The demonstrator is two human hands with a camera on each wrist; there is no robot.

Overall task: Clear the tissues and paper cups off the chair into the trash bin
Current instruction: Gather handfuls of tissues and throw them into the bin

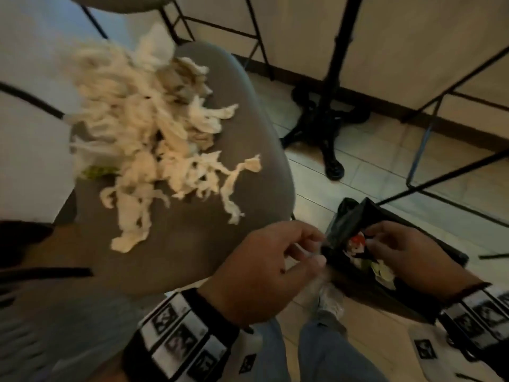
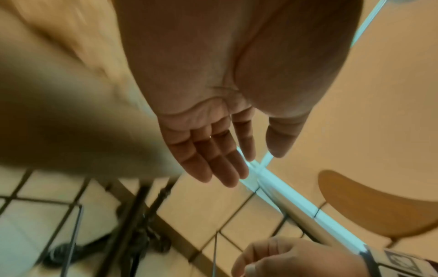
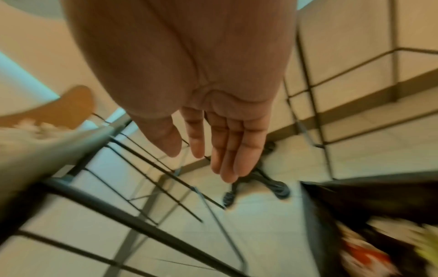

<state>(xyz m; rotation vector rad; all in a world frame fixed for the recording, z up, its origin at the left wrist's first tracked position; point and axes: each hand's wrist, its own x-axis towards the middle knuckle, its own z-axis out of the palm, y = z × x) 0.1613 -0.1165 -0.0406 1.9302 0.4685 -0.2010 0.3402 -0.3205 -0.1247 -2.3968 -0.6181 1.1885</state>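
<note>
Nearest the camera, both hands were over the floor beside the chair, at the mouth of the trash bin. The left hand [image 1: 268,267] was just beside the bin's near rim. In the head view its fingers looked loosely bent, while its own wrist view showed them nearly straight with nothing between them. It held nothing. The right hand [image 1: 410,256] was directly above the bin opening; its wrist view showed straight, relaxed fingers and an empty palm. Motion blur affected all three views.

The trash bin [image 1: 345,216], lined with a black bag, stood on the tiled floor below and between the two hands. Rubbish lay inside it under the right hand: pale crumpled paper and a piece printed in red and white [image 1: 358,241], possibly a cup, though blur prevented confirmation.

Beyond the left hand, the grey chair seat [image 1: 192,238] carried a large heap of torn tissues [image 1: 143,128], spread from the seat's middle toward its far edge. A small green item [image 1: 96,170] showed at the heap's left margin. No paper cup could be identified on the seat.

Beyond the right hand stood a black table pedestal [image 1: 327,111] and thin metal frames.

Assessment: a deposit into the bin appeared complete, with most of the clearing outstanding. The next move would call for reaching back over the seat and gathering a firm handful, as loose strips are likely to shed on the way across.
</note>
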